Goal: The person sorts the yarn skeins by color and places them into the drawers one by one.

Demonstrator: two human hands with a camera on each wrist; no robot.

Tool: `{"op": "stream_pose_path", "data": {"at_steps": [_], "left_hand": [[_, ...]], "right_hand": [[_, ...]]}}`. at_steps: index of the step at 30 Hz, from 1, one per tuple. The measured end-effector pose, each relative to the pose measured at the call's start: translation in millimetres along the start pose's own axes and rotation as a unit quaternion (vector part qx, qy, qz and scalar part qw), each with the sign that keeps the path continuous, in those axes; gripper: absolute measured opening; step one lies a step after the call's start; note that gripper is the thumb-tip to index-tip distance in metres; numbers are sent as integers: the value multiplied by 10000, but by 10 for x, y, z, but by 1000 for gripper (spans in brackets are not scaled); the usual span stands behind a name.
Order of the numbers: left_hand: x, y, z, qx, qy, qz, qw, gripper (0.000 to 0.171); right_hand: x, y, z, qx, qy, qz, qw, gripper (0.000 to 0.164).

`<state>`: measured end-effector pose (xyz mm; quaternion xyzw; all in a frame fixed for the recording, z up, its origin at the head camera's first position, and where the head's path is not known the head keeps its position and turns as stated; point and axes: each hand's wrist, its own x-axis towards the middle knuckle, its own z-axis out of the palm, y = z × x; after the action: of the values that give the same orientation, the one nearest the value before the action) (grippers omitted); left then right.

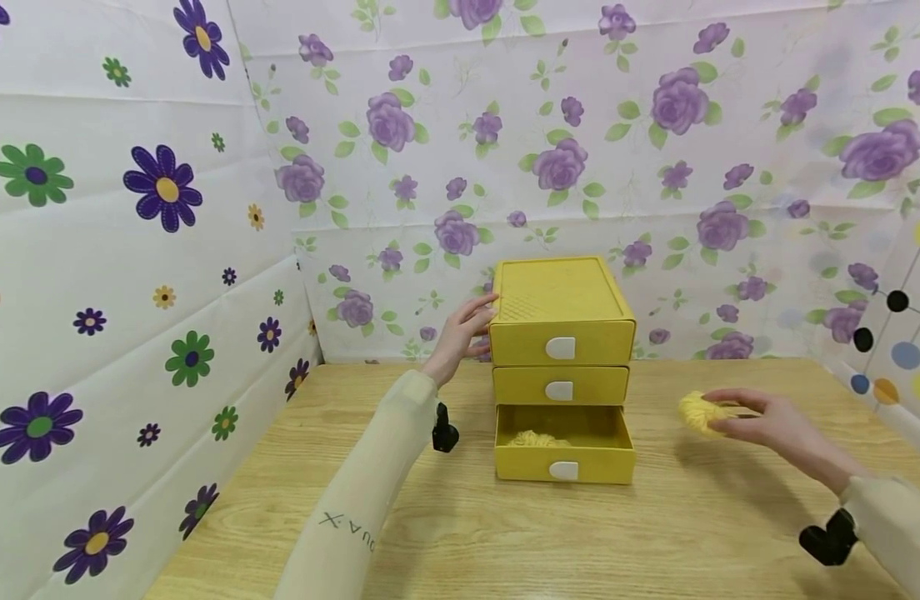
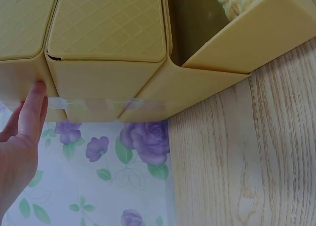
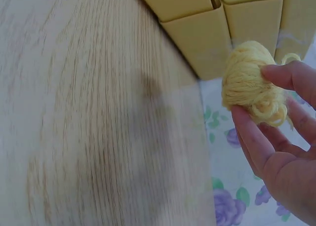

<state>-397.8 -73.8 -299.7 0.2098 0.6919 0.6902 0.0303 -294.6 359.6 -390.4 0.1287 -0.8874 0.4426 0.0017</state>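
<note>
A yellow chest of three stacked drawers [image 1: 565, 292] stands on the wooden table; its bottom drawer [image 1: 597, 465] is pulled out. Inside that drawer lies a yellow yarn ball [image 1: 533, 439], partly hidden by the drawer front. My left hand [image 1: 460, 337] touches the left side of the top drawer with its fingers extended, as the left wrist view also shows. To the right of the chest, my right hand [image 1: 771, 425] pinches another yellow yarn ball [image 3: 251, 83] between thumb and fingers, held above the table. Loose strands hang from this ball.
The wooden table [image 1: 460, 533] reaches back to a flowered cloth wall [image 1: 475, 108]. Another cloth wall [image 1: 70, 275] with daisies runs along the left. At the far right hangs a dotted cloth [image 1: 906, 333]. White tabs mark the drawer fronts.
</note>
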Motion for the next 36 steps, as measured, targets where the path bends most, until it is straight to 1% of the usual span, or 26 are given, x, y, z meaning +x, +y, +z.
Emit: {"op": "stream_pose_path", "data": {"at_steps": [3,5,8,12,16,17,22,23,24,32,36], "left_hand": [[-57,86,20,10,-107,-63,9999,46],[-64,102,24,-21,-139,-91,9999,45],[-22,50,8,-34,-79,-111,9999,44],[60,-69,-11,8,102,-77,9999,42],[88,-120,-15,35,154,0,9999,42],[66,-89,-10,30,107,-15,9999,43],[61,-84,-17,50,92,-14,9999,43],[61,-83,-17,51,93,-14,9999,43],[84,-116,-24,69,135,20,9999,42],[60,-92,-24,99,94,0,9999,42],[55,-85,-23,48,63,-34,10000,43]], "right_hand": [[0,-63,30,242,-145,55,9996,53],[2,-108,48,340,-248,70,9991,52],[10,-177,70,466,-405,54,9981,49],[18,-268,101,536,-621,-84,9966,45],[22,-379,130,570,-768,-166,9953,43],[24,-412,141,575,-774,-161,9952,42],[66,-525,233,641,-838,-278,9940,42],[75,-541,254,668,-821,-285,9940,42],[87,-553,277,669,-803,-300,9941,42],[175,-695,478,677,-623,-397,9950,43],[232,-764,572,665,-574,-546,9946,43]]}}
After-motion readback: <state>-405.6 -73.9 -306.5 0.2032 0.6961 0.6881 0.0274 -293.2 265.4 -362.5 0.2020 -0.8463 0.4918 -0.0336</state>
